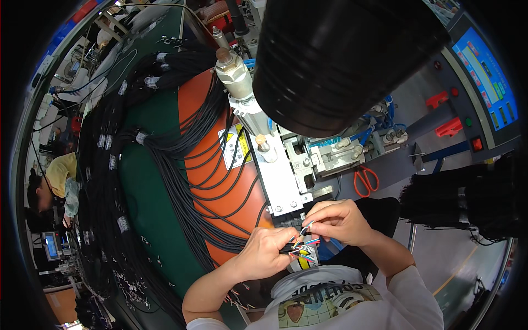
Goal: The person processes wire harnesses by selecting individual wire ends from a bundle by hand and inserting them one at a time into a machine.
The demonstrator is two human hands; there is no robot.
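While the coloured wires [303, 254] fan out between both hands, just in front of the metal fixture [275, 170], the left hand [264, 250] is closed on black cable at their base; the right hand [345, 223] pinches wire tips between thumb and fingers. More black cables [177, 192] cross the orange panel [190, 99], leftward, onto the green surface [137, 190].

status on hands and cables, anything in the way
Left hand holding black cables; right hand pinching at coloured wires. Large black cylinder hides part of the machine.
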